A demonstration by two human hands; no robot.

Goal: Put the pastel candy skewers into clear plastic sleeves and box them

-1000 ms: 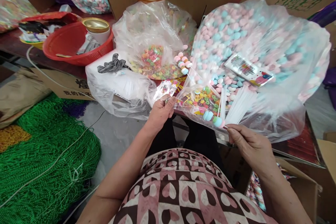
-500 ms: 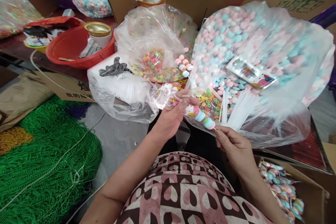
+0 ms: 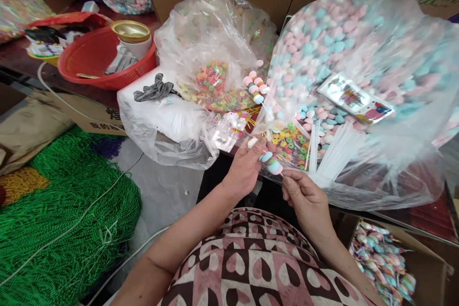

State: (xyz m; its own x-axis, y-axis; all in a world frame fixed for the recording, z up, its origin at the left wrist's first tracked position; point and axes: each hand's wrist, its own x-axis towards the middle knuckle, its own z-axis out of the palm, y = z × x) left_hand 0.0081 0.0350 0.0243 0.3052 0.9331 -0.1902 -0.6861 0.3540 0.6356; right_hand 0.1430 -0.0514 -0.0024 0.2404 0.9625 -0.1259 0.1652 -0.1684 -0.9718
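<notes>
A candy skewer (image 3: 274, 166) of blue, pink and green marshmallow pieces slants between my two hands over the table's front edge. My left hand (image 3: 246, 166) is closed around its upper part, and the fingers hide much of it. A clear wrapper seems to be around the candy there. At the lower end my right hand (image 3: 304, 196) pinches the stick between thumb and fingertips. Just beyond my left hand lie printed wrappers (image 3: 225, 134). Ring candies (image 3: 289, 141) in plastic and a bundle of white sticks (image 3: 335, 150) sit beyond my right hand. Other candy skewers (image 3: 255, 87) rest farther back.
A large bag of pink and blue marshmallows (image 3: 322, 38) fills the right, with a printed packet stack (image 3: 355, 98) on it. A red basket (image 3: 103, 79) stands left. Green cords (image 3: 71, 210) heap on the floor. Lower right, a carton (image 3: 426, 267) holds wrapped skewers.
My right hand and the skewer's lower end have shifted slightly left. My left fingers have closed farther over the skewer, covering the printed wrapper part. The view has shifted a little.
</notes>
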